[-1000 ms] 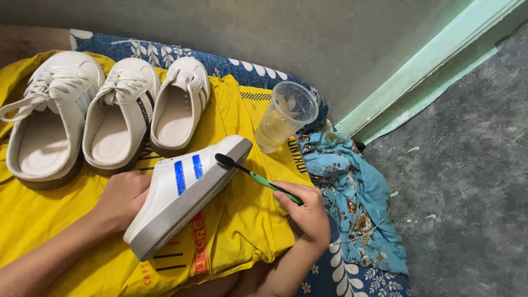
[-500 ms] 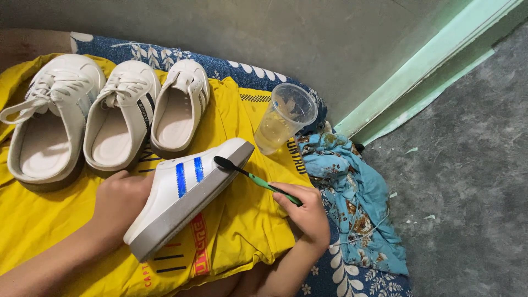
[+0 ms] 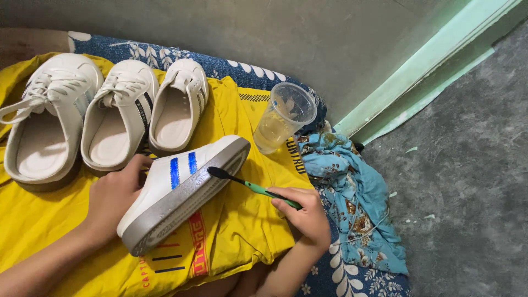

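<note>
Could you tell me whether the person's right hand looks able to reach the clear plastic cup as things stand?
Probably yes. The clear plastic cup stands on the yellow cloth just beyond the right hand, with nothing between them. But that hand grips a green toothbrush, so it would need freeing first.

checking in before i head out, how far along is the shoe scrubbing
Partway, as far as can be judged. Three white shoes sit in a row on the yellow cloth; whether they are cleaned is unclear. The left hand tilts the blue-striped shoe while the right hand holds the green toothbrush at its sole edge. A cup stands nearby.
</note>
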